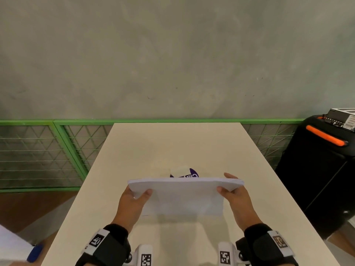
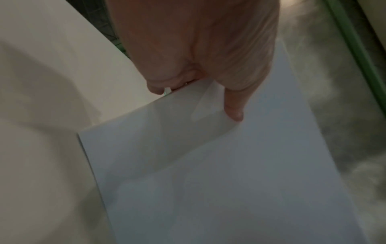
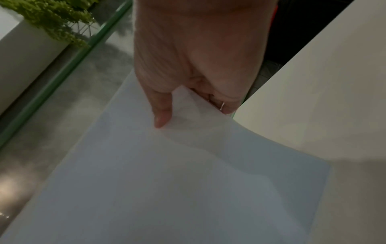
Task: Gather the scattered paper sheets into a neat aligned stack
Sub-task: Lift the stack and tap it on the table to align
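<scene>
A stack of white paper sheets point(image 1: 184, 196) stands tilted on its lower edge on the cream table point(image 1: 172, 143), its face toward me. My left hand point(image 1: 134, 198) grips the stack's left side, thumb on the front point(image 2: 234, 109). My right hand point(image 1: 233, 191) grips the right side, thumb on the front point(image 3: 162, 115), fingers behind. The sheets point(image 2: 208, 173) look gathered, with edges slightly fanned at the upper right corner. In the right wrist view the paper point(image 3: 167, 181) fills the lower frame.
A purple and white object point(image 1: 185, 172) lies on the table just behind the stack, mostly hidden. A green mesh fence point(image 1: 48, 150) runs behind the table. A black case with an orange handle point(image 1: 324, 139) stands to the right. A plant point(image 3: 56, 21) shows far left.
</scene>
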{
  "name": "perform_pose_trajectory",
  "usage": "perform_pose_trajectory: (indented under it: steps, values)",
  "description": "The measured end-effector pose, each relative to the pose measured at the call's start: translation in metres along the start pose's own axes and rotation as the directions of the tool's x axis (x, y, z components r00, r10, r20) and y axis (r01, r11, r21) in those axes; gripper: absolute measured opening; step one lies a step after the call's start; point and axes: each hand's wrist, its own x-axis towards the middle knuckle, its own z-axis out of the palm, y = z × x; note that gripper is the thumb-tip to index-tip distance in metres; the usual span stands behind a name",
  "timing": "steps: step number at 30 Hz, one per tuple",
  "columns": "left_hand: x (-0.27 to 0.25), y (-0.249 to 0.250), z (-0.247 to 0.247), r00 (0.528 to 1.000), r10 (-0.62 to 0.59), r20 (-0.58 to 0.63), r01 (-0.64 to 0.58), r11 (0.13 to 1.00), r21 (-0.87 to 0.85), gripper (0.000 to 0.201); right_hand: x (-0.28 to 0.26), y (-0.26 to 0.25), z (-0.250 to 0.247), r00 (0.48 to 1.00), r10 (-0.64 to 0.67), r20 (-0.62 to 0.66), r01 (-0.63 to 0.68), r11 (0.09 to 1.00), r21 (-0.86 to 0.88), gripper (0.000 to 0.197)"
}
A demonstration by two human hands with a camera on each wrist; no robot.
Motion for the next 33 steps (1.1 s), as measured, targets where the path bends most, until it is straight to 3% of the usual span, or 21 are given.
perform_pose_trajectory:
  steps: [4,8,12,15,18,21,29,31,33]
  values:
    - [-0.002,0.01,0.004,0.999,0.012,-0.039,-0.013,1.0,-0.027,0.012,-0.002,-0.012,0.011,0.996,0.0,-0.094,-0.001,1.0,-0.012,0.013]
    - [-0.009,0.04,0.004,0.995,0.088,-0.046,-0.092,0.991,-0.096,0.016,-0.008,-0.045,0.02,0.989,-0.087,-0.119,0.087,0.996,-0.001,0.015]
    - [-0.013,0.074,-0.002,0.967,0.24,-0.085,-0.247,0.966,-0.078,0.016,-0.012,-0.08,0.022,0.974,-0.196,-0.116,0.202,0.979,0.036,0.015]
    - [-0.014,0.076,-0.012,0.956,0.275,-0.1,-0.281,0.959,-0.045,0.015,-0.012,-0.081,0.02,0.97,-0.229,-0.076,0.232,0.972,0.025,0.014]
    - [-0.016,0.05,-0.02,0.972,0.216,-0.094,-0.215,0.976,0.022,0.028,-0.014,-0.054,0.018,0.986,-0.161,-0.045,0.158,0.986,-0.059,0.02]
    - [-0.018,0.019,-0.02,0.988,0.13,-0.086,-0.125,0.99,0.067,0.025,-0.017,-0.025,0.016,0.997,-0.063,-0.036,0.061,0.997,-0.043,0.028]
    - [-0.008,-0.005,-0.021,0.998,-0.059,-0.031,0.057,0.996,-0.063,0.026,-0.012,0.003,0.011,0.997,0.075,0.014,-0.074,0.996,-0.039,0.029]
    - [-0.006,-0.003,-0.023,0.998,-0.063,-0.014,0.062,0.996,-0.065,0.039,-0.013,0.006,0.01,0.997,0.079,0.02,-0.078,0.996,-0.03,0.039]
    - [-0.003,-0.003,-0.025,0.998,-0.055,-0.008,0.054,0.997,-0.058,0.067,-0.014,0.004,0.011,0.996,0.073,0.045,-0.073,0.997,-0.013,0.048]
